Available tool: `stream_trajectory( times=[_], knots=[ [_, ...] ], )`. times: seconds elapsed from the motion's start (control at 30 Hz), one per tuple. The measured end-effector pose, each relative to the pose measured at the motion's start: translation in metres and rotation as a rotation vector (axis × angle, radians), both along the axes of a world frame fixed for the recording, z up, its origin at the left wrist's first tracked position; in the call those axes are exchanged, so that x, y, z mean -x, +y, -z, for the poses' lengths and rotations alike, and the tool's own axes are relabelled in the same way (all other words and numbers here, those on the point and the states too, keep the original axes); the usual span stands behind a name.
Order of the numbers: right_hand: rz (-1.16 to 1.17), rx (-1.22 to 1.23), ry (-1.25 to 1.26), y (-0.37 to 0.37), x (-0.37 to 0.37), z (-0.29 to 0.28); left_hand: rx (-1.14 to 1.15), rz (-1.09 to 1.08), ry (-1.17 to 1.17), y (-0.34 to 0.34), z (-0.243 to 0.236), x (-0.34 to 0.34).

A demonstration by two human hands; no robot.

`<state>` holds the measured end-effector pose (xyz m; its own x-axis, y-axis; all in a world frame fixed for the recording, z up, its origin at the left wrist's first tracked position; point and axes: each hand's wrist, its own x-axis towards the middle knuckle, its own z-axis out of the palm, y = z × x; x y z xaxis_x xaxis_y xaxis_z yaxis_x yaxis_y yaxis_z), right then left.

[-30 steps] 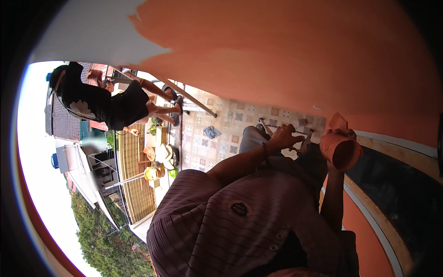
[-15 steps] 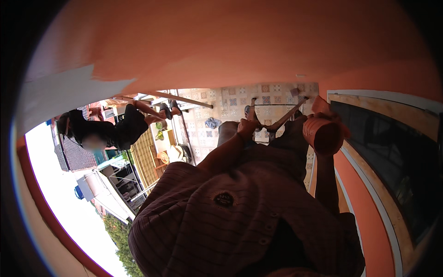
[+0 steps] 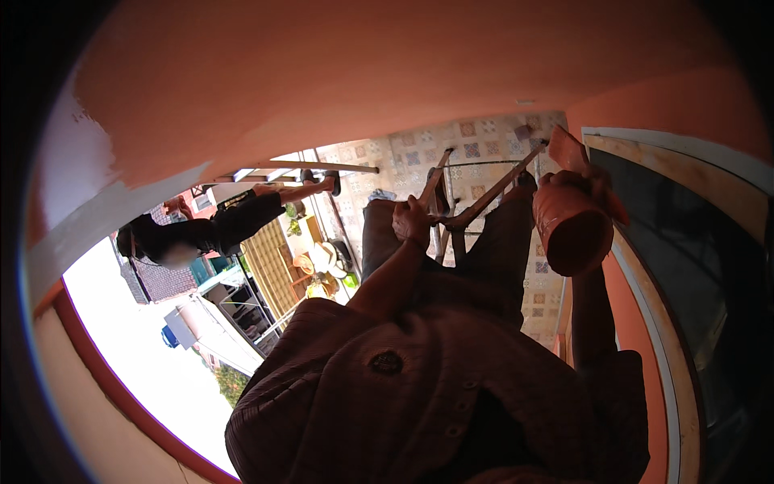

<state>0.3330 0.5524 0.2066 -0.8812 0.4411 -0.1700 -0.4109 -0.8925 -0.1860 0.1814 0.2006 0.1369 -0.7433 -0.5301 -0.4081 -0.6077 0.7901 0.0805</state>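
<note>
My right hand [image 3: 601, 189] is closed around an orange-coated paint can [image 3: 562, 226], tilted so its rounded side and one dark end show. A flat orange-coated piece [image 3: 570, 149] juts out above the same hand; I cannot make out its kind. Lower down, my left hand [image 3: 413, 220] is closed at the upper end of a wooden ladder's [image 3: 492, 194] left rail. The ladder stands between my legs, its feet on patterned tiles.
An orange-painted wall [image 3: 387, 73] spans the top, with a pale unpainted patch [image 3: 72, 177] at left. Another person [image 3: 234, 222] in dark clothes is near a second ladder or frame [image 3: 322, 167]. On the right is a dark window [image 3: 661, 266] with a wooden frame.
The whole view has shifted a little. The can and flat piece have turned slightly in my right hand's hold, and the other person appears farther right.
</note>
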Motion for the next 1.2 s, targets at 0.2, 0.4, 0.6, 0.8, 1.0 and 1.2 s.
stream_trajectory(
  times=[0.2,0.4,0.6,0.8,1.0,1.2],
  knots=[
    [-0.093,-0.047,-0.019,0.014,0.034,-0.006,-0.308,-0.064,0.112,-0.011,0.014,-0.001],
    [-0.208,-0.114,-0.058,0.018,0.062,-0.040,-0.139,0.146,0.102,-0.009,0.011,-0.006],
    [-0.272,-0.133,-0.060,0.009,0.081,-0.064,-0.134,0.095,0.161,0.000,0.009,-0.005],
    [-0.355,-0.174,-0.188,-0.005,0.093,-0.096,-0.108,0.049,0.107,-0.001,0.012,-0.002],
    [-0.426,-0.244,-0.201,-0.008,0.097,-0.138,-0.074,0.063,0.152,0.013,0.011,0.000],
    [-0.435,-0.302,-0.090,0.001,0.097,-0.170,0.055,-0.080,0.352,0.083,-0.019,0.012]
  ],
)
